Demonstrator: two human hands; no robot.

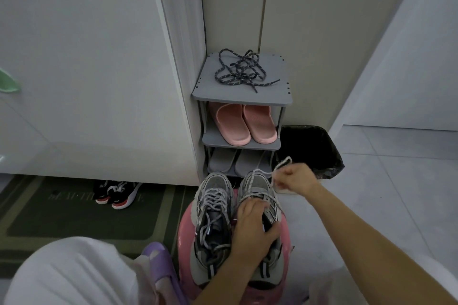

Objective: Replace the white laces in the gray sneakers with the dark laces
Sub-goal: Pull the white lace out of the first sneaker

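Two gray sneakers stand side by side on a pink stool (184, 235). The left sneaker (214, 208) keeps its white lace threaded. My left hand (250, 228) grips the right sneaker (257, 187) around its opening, thumb on the right side. My right hand (296, 178) pinches that sneaker's white lace (281, 164) and holds it up to the right of the toe, so a loop stands above my fingers. The dark laces (239, 69) lie in a tangle on top of the gray shoe rack (277, 96), beyond the sneakers.
Pink slippers (244, 122) and gray slippers (233, 162) fill the rack's lower shelves. A black-lined bin (307, 150) stands right of the rack. Black and red shoes (116, 193) sit under a white cabinet on a green mat (74, 215). A purple slipper (158, 262) is near my knee.
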